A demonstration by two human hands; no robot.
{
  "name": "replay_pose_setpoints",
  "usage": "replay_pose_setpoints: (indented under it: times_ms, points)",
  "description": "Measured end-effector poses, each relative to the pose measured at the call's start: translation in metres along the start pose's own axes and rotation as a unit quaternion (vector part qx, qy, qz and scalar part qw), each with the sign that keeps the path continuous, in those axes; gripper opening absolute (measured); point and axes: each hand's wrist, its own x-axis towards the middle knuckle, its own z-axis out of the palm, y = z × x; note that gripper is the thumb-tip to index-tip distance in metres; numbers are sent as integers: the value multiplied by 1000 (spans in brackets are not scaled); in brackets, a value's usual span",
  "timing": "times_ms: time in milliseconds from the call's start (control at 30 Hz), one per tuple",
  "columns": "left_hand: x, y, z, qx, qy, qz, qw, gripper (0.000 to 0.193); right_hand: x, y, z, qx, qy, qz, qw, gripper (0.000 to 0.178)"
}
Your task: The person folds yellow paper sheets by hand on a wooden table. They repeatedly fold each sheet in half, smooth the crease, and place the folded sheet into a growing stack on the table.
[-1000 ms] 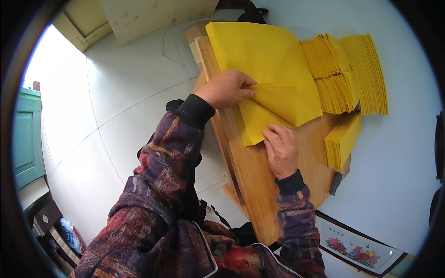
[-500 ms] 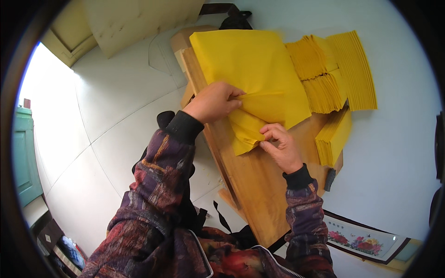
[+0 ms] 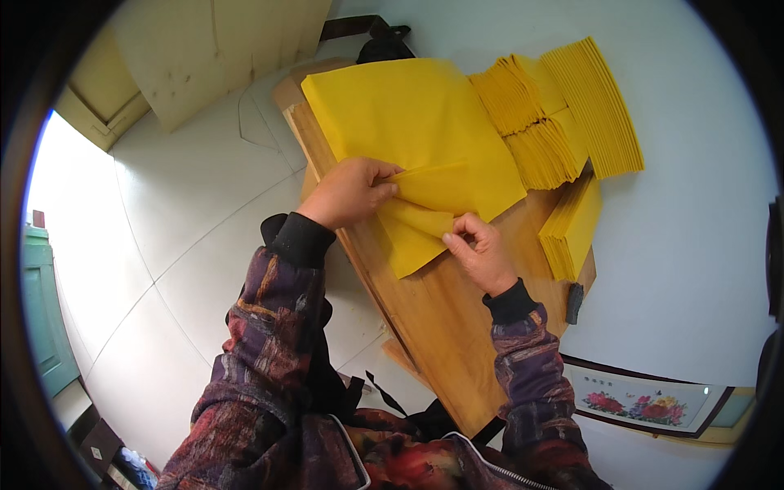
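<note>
A broad stack of thin yellow sheets (image 3: 416,114) lies across the left part of a wooden table, its near edge facing me. My left hand (image 3: 351,192) is closed in a pinch on a raised fold of the top sheet, near the stack's left side. Lower and to the right, my right hand (image 3: 480,251) grips the turned-up edge of that same yellow sheet between thumb and fingers. The lifted part bows between both hands, and a flat yellow corner shows beneath it. Whether one layer or more is pinched, I cannot tell.
Pleated yellow bundles (image 3: 523,118) and a taller ribbed yellow stack (image 3: 600,110) stand at the table's far right. Nearer is another folded yellow bundle (image 3: 572,229), with a small dark grey block (image 3: 575,304) by the edge. The wooden tabletop (image 3: 457,343) narrows toward me.
The view has shifted, so the table things sit slightly further left. My right hand has drawn the crumpled near edge up and back, and the sheet's corner below now lies flatter.
</note>
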Motion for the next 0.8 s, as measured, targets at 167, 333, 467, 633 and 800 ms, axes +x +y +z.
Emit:
replay_pose_setpoints:
  times_ms: [167,333,467,633,800]
  points:
    - [0,2,-1,-30,-9,-10,999,28,2,-21,4,-66,89,-47,993,9]
    - [-1,4,-3,-21,-14,-20,999,30,17,-35,4,-139,159,-103,972,8]
    - [-2,3,-4,-52,-24,-6,998,33,32,-31,1,-145,199,-95,965,9]
    - [-1,2,-5,-5,-21,10,1000,34,45,-22,1,-87,199,-52,975,9]
    - [1,2,-4,24,-16,-22,999,32,15,-26,-1,-215,250,-145,933,12]
